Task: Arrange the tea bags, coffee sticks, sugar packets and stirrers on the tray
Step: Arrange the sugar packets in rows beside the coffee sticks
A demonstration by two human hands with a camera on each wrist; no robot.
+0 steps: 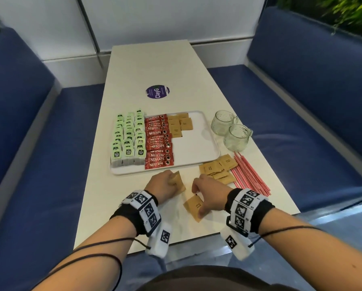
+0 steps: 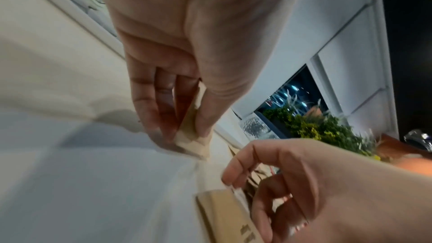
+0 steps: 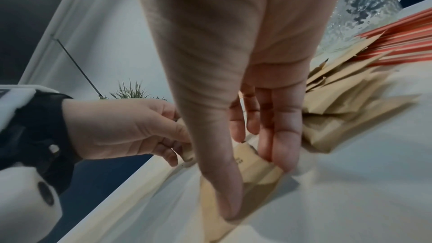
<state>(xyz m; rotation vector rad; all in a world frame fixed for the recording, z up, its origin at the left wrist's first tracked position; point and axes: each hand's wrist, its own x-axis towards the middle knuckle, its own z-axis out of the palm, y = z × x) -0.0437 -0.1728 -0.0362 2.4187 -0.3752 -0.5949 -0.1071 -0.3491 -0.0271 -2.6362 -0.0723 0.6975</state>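
Green tea bags (image 1: 128, 138), red coffee sticks (image 1: 158, 141), brown sugar packets (image 1: 214, 168).

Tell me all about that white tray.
The white tray is a flat rounded rectangle with a low rim, plastic-looking, lying on the table. Green tea bags fill its left, red coffee sticks the middle, a few brown sugar packets the far right; the near right is bare. Neither hand touches it.

Black wristbands (image 1: 131, 217) with checkered marker blocks

Café booth: blue benches (image 1: 314, 85); table (image 1: 154, 66)
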